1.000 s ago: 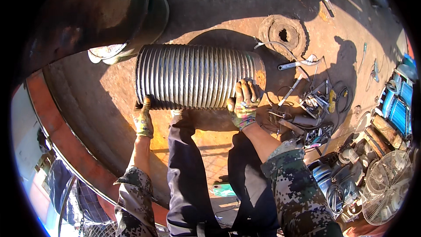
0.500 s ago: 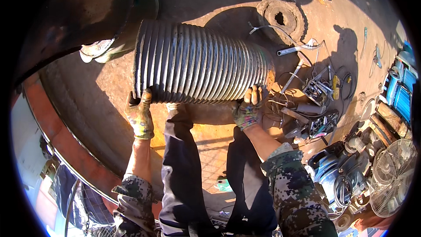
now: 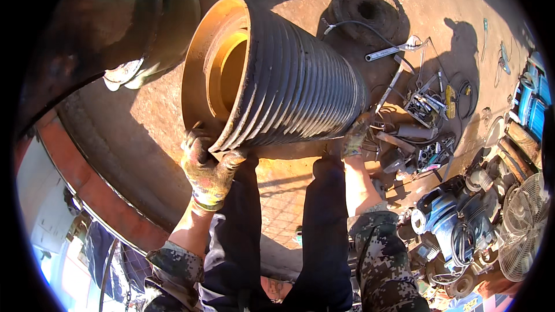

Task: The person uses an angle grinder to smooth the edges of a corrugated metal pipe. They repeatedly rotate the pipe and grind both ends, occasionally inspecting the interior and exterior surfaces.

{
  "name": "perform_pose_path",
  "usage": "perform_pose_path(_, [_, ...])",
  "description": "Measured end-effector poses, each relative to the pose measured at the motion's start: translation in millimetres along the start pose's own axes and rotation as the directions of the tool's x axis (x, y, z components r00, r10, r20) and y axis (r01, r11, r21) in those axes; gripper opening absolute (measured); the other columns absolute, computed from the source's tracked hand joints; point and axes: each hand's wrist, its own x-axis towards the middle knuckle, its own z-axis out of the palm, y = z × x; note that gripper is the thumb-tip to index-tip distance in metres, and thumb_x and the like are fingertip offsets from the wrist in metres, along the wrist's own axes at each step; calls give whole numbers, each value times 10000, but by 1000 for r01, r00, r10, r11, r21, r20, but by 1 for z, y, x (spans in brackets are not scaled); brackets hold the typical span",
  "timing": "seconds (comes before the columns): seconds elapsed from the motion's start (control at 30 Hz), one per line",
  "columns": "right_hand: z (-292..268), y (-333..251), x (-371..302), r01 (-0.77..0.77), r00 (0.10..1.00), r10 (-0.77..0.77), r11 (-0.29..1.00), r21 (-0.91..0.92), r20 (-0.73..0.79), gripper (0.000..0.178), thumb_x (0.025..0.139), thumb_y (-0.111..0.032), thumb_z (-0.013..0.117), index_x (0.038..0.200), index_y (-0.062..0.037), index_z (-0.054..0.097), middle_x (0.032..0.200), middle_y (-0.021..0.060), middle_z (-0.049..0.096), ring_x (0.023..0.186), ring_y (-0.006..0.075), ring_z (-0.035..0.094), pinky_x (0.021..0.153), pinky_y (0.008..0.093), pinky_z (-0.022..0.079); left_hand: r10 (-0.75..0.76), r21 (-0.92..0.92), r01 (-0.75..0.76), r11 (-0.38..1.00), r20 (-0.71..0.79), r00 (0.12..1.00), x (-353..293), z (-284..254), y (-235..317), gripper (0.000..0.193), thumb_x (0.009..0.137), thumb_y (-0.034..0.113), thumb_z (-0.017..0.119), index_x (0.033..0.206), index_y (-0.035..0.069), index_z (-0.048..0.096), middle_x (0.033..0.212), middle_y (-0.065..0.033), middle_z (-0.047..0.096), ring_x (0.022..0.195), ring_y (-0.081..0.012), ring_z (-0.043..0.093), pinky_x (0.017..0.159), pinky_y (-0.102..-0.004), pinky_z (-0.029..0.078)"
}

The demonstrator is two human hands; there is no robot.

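Note:
A big ribbed metal cylinder [image 3: 300,75] lies tilted across the space in front of my legs. Its left end is raised toward me, so the hollow mouth shows an orange-brown inside with a stepped inner ring [image 3: 222,75]. My left hand [image 3: 208,176], in a stained patterned work glove, grips the lower edge of that mouth, with fingers at the rim and thumb against the ribs. At the narrower right end, my gloved right hand [image 3: 354,137] holds the lower edge; its fingers are partly in shadow. What the cylinder's right end rests on is hidden.
Loose tools [image 3: 425,107], an adjustable wrench [image 3: 393,51], a hammer [image 3: 396,81] and cables lie to the right. Beyond the cylinder sits a round ring-shaped part [image 3: 370,11]. A large dark pipe [image 3: 127,23] stands at far left. Blue motors [image 3: 448,219] and a fan [image 3: 523,225] crowd the right.
The cylinder's left end has swung up toward me, bringing its open mouth into sight. My left hand has shifted right along with the rim; my right hand has moved right and slightly away.

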Motion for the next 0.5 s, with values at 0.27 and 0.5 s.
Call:
perform_pose_path(0.27, [34, 85, -116, -325, 879, 334, 942, 84, -339, 659, 1103, -467, 483, 1552, 3, 375, 1547, 160, 475, 1421, 238, 476, 1207, 434, 385, 236, -26, -235, 972, 164, 958, -7, 3, 27, 480, 659, 473, 907, 758, 104, 615, 838, -78, 604, 885, -340, 624, 971, -557, 491])
perform_pose_path(0.5, [182, -140, -91, 211, 960, -272, 853, -478, -62, 907, 1049, -677, 452, 1641, -15, 272, 1628, 150, 404, 1452, 246, 472, 1205, 431, 415, 362, -55, -362, 930, 294, 885, -9, 6, 31, 382, 523, 303, 825, 778, 113, 614, 873, -82, 567, 1000, -381, 615, 927, -567, 462])
